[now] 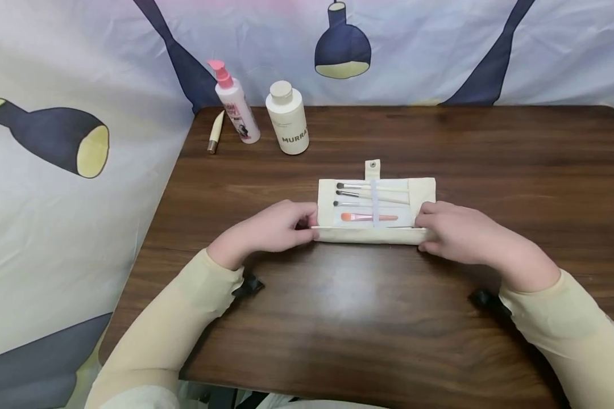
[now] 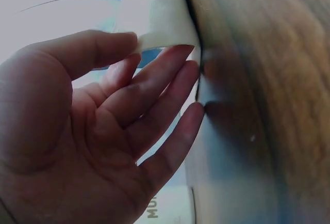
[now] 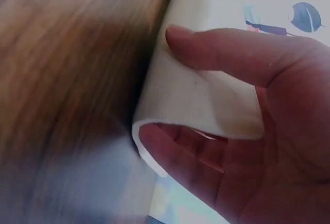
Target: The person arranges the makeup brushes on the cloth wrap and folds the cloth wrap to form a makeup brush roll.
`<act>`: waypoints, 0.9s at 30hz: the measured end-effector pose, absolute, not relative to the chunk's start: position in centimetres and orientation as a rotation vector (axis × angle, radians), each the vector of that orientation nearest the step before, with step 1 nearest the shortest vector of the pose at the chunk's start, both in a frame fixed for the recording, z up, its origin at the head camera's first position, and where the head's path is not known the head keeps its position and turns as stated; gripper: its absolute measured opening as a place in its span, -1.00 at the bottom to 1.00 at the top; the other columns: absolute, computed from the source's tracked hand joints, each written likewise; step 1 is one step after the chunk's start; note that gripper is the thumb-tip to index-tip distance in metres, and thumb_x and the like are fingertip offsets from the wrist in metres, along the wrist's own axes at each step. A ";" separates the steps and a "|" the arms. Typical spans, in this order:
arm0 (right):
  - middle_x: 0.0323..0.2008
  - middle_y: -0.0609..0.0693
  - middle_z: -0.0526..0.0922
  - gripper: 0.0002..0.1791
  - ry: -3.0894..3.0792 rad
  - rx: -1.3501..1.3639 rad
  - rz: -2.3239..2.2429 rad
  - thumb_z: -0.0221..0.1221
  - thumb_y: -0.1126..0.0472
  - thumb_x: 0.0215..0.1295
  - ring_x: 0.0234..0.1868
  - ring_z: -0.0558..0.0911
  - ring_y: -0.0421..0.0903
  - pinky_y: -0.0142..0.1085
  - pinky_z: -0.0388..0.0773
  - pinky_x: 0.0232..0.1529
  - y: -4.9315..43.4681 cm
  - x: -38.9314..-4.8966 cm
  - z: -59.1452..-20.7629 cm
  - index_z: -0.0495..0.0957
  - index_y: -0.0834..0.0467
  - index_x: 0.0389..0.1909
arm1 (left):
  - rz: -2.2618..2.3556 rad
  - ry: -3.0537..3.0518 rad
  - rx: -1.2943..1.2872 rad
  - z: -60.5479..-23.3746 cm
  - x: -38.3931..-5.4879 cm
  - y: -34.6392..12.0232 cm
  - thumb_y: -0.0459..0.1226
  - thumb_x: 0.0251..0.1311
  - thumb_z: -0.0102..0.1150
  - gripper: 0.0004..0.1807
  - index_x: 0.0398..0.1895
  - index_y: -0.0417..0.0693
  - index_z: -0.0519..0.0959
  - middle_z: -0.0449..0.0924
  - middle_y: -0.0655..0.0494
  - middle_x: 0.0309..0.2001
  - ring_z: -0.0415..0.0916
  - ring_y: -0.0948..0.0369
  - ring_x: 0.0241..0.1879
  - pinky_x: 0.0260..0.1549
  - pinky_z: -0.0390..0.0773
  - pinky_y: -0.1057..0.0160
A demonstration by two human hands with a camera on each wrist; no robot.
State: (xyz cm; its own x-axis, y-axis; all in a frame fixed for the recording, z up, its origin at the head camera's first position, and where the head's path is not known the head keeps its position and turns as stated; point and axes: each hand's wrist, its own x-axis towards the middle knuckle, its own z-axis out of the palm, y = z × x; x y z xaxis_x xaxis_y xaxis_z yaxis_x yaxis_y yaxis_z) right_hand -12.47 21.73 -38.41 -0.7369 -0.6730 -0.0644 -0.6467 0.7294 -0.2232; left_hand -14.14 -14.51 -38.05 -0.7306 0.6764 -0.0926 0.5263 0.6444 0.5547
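A cream fabric makeup brush roll (image 1: 324,196) lies on the table, its near edge folded up and a snap tab (image 1: 373,166) at its far side. Several brushes lie inside under a pale strap, among them a pink brush (image 1: 360,217). My left hand (image 1: 281,227) pinches the left end of the fold; in the left wrist view the thumb presses the cream fabric (image 2: 160,12) against the index finger. At the right end my right hand (image 1: 457,233) grips the fold. The right wrist view has the thumb outside the fabric (image 3: 191,95) and fingers tucked inside the curl.
Behind and left stand a white bottle marked MURRA (image 1: 289,122) and a pump bottle with a pink top (image 1: 237,111). A slim cream tube (image 1: 215,132) lies beside them at the table's left edge. Patterned cloth (image 1: 414,51) hangs behind the wooden table (image 1: 337,341).
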 end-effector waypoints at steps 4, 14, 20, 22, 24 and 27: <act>-0.29 -0.19 0.51 -0.79 2.795 -1.021 -0.278 0.48 0.10 0.20 -0.33 0.42 -0.18 -0.20 0.45 -0.35 21.6 -12.8 -38.5 0.61 -0.05 -0.30 | 0.818 2.565 0.898 -38.3 -14.5 -14.4 -0.23 0.35 0.28 -0.82 -0.38 0.04 0.48 0.63 0.31 -0.51 0.39 0.29 -0.52 -0.44 0.37 0.26; -0.40 -0.13 0.64 -0.67 2.818 -0.820 -0.452 0.38 -0.08 0.32 -0.39 0.52 -0.12 -0.10 0.51 -0.25 21.6 -14.1 -38.5 0.60 0.09 -0.16 | 1.018 2.598 0.651 -38.9 -15.3 -14.0 -0.23 0.37 0.24 -0.84 -0.33 -0.03 0.47 0.49 0.21 -0.60 0.33 0.25 -0.62 -0.52 0.35 0.23; -0.58 -0.13 0.43 -0.64 2.814 -0.746 -0.498 0.29 -0.14 0.41 -0.49 0.43 -0.11 -0.18 0.41 -0.37 21.8 -14.5 -39.1 0.53 0.09 -0.23 | 0.771 2.801 0.752 -38.6 -14.2 -12.7 -0.22 0.33 0.19 -0.76 0.00 -0.04 0.48 0.59 0.12 -0.30 0.52 0.17 -0.33 -0.24 0.53 0.16; -0.57 -0.11 0.44 -0.65 2.812 -0.729 -0.510 0.27 -0.12 0.42 -0.48 0.44 -0.09 -0.18 0.41 -0.37 21.8 -14.6 -39.1 0.53 0.10 -0.21 | 0.581 2.897 0.867 -38.4 -13.3 -12.0 -0.19 0.32 0.21 -0.56 0.23 -0.05 0.44 0.59 0.00 0.00 0.56 0.07 0.01 0.06 0.56 0.06; -0.51 -0.10 0.54 -0.66 2.798 -0.712 -0.522 0.27 -0.09 0.44 -0.44 0.49 -0.08 -0.14 0.46 -0.33 21.7 -14.7 -39.2 0.54 0.12 -0.15 | 0.331 2.937 1.003 -38.2 -12.2 -11.1 -0.11 0.32 0.25 -0.35 0.44 -0.05 0.35 0.43 -0.11 0.36 0.33 -0.04 0.41 0.42 0.34 -0.08; -0.34 -0.04 0.69 -0.64 2.776 -0.692 -0.543 0.27 -0.05 0.45 -0.34 0.60 -0.03 -0.02 0.55 -0.22 21.6 -14.8 -39.3 0.54 0.14 0.01 | 0.031 2.846 1.190 -38.3 -10.4 -10.0 0.01 0.33 0.24 -0.13 0.62 -0.03 0.15 -0.01 -0.10 0.65 -0.20 -0.07 0.66 0.59 -0.05 -0.19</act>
